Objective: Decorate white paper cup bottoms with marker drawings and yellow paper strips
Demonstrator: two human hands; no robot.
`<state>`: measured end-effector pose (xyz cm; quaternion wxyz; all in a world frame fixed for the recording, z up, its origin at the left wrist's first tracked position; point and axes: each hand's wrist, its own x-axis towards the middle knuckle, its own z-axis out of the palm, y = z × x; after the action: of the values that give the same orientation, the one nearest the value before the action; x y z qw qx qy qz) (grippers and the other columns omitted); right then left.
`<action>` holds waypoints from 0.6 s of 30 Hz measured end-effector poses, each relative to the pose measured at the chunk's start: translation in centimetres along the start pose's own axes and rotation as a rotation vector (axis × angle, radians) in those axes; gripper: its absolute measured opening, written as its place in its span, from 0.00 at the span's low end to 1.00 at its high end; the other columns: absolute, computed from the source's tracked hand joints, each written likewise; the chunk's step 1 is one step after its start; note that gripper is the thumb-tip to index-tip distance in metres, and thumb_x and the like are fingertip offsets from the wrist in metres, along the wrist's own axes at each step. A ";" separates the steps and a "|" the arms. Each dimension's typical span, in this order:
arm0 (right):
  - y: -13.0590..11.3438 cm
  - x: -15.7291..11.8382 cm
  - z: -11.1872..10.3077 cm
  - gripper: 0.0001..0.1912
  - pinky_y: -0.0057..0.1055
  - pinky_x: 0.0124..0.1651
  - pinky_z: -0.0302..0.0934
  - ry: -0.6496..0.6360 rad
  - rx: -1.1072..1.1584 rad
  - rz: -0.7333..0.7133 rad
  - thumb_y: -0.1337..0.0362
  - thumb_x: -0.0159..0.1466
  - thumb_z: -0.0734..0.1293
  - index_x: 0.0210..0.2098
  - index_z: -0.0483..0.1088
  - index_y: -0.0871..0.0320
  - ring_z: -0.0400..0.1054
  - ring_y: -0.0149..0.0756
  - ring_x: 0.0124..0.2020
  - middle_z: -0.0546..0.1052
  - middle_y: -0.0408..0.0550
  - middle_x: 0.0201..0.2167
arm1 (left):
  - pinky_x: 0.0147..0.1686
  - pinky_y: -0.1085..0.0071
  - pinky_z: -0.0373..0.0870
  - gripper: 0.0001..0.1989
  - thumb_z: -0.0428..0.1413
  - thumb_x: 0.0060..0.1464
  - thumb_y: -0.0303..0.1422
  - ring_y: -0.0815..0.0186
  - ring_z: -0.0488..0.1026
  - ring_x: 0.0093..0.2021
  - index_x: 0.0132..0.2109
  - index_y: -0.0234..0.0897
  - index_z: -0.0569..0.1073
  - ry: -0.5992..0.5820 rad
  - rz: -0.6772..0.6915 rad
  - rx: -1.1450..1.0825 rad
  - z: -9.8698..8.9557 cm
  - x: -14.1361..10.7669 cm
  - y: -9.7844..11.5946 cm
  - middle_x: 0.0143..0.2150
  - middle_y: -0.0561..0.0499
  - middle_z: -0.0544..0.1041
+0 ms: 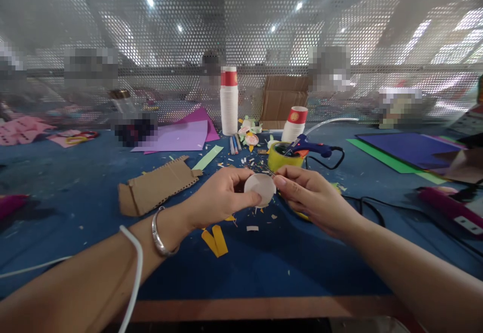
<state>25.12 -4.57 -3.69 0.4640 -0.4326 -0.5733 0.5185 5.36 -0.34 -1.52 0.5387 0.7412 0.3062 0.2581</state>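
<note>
Between my hands is a white paper disc (266, 188), round with a thin rim, much like the bottom of a paper cup. My left hand (222, 194) grips it from the left, thumb across its face and fingers behind. At its right edge, my right hand (311, 192) pinches the rim between thumb and forefinger; its other fingers are curled. A yellow curved edge (302, 216) shows under my right hand, mostly hidden. Below the disc lie folded yellow paper strips (216, 241) and small paper scraps (252, 228).
Behind my right hand, a blue glue gun (315, 147) rests on a yellow tape roll (277, 161). Paper cup stacks (229, 109) stand farther back. Corrugated cardboard (158, 184) lies left, coloured sheets (407, 149) right. A black cord (400, 205) runs toward a power strip (449, 210).
</note>
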 end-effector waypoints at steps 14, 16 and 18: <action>0.0 -0.1 0.0 0.22 0.25 0.21 0.45 0.064 -0.038 -0.057 0.47 0.54 0.75 0.32 0.69 0.58 0.52 0.25 0.22 0.64 0.39 0.24 | 0.32 0.74 0.70 0.13 0.63 0.51 0.29 0.69 0.73 0.33 0.44 0.35 0.72 -0.002 -0.021 -0.300 -0.1 -0.2 0.3 0.35 0.51 0.75; 0.1 -0.1 0.0 0.22 0.24 0.21 0.43 0.063 -0.008 -0.044 0.48 0.54 0.75 0.33 0.69 0.58 0.51 0.23 0.21 0.64 0.38 0.24 | 0.35 0.72 0.73 0.17 0.65 0.50 0.29 0.68 0.74 0.36 0.47 0.35 0.72 -0.054 -0.025 -0.393 -0.4 -0.2 0.4 0.38 0.49 0.76; 0.1 -0.1 -0.1 0.21 0.24 0.19 0.39 0.057 0.033 -0.029 0.49 0.54 0.76 0.33 0.68 0.58 0.46 0.21 0.19 0.61 0.35 0.22 | 0.39 0.70 0.73 0.22 0.66 0.47 0.27 0.67 0.75 0.39 0.50 0.37 0.73 -0.120 -0.028 -0.432 -0.7 -0.2 0.3 0.42 0.48 0.77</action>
<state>25.26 -4.65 -3.81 0.4948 -0.4313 -0.5572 0.5086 4.81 -0.07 -1.08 0.7058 0.6182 0.2213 0.2657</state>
